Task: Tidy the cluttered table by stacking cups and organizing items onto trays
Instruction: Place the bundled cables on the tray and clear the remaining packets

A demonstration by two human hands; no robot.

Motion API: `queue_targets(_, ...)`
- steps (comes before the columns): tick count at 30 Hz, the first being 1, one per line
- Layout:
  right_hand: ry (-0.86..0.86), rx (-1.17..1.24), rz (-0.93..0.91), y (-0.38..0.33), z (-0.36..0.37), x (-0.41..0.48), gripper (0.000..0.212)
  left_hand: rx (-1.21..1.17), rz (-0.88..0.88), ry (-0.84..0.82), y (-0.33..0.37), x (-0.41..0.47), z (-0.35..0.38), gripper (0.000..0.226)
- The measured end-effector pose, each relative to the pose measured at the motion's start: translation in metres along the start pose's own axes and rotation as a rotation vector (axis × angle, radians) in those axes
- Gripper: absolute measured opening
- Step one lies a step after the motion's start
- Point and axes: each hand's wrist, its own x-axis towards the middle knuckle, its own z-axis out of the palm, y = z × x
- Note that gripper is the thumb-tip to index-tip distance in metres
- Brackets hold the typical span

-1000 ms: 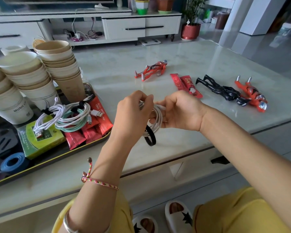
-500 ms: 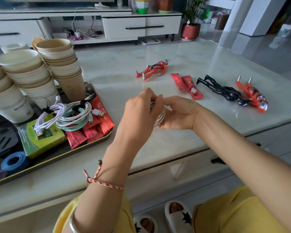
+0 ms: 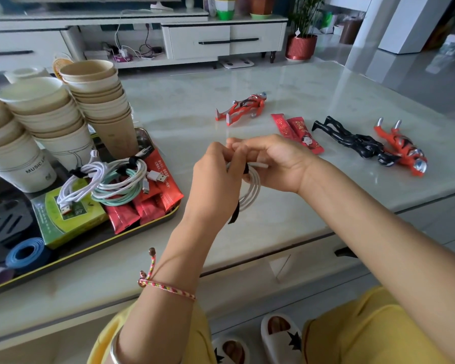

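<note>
The left hand (image 3: 216,186) and right hand (image 3: 280,164) pinch a coiled cable (image 3: 254,189) over bare tabletop (image 3: 286,222) near its edge.

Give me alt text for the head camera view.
The left hand and right hand hold a coiled white cable with a black strap over a table. A tray at left holds stacked paper cups, cables and red packets; three toy figures lie beyond.

— Status of the black strap (image 3: 233,211)?

— It had hung as a closed loop under the white cable coil (image 3: 252,191). It was then drawn across the top of the coil, leaving one straight tail below.

— Hands?

— The right hand (image 3: 279,164) uncurled its fingers toward the left hand (image 3: 216,185).
</note>
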Motion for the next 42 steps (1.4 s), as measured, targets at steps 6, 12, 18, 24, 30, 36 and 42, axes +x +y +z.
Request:
queue_targets(6, 0.205, -0.038, -0.261, 0.004, 0.003, 0.003, 0.032, -0.023, -0.112, -0.05, -0.001, 0.002, 0.0, 0.032)
queue_targets(12, 0.242, -0.125, -0.364, 0.008, 0.009, -0.004, 0.008, -0.317, -0.463, -0.069, -0.003, 0.003, 0.005, 0.037)
queue_targets(18, 0.309, -0.437, -0.525, 0.015, 0.02, -0.015, 0.008, -0.482, -0.588, -0.035, -0.001, 0.001, 0.005, 0.034)
queue_targets(24, 0.235, -0.503, -0.635, 0.02, 0.02, -0.029, 0.012, -0.709, -0.698, 0.018, 0.003, 0.002, 0.003, 0.029)
queue_targets(30, 0.141, -0.604, -0.666, 0.027, 0.011, -0.036, 0.01, -0.763, -0.707, 0.038, 0.004, 0.002, 0.002, 0.027)
queue_targets(36, 0.09, -0.635, -0.677, 0.026, 0.003, -0.039, 0.006, -0.749, -0.684, -0.009, 0.007, 0.001, 0.002, 0.014)
queue_targets(42, 0.35, -0.976, -0.82, 0.036, 0.003, -0.045, 0.014, -0.689, -0.648, 0.043, 0.003, 0.001, 0.001, 0.022)
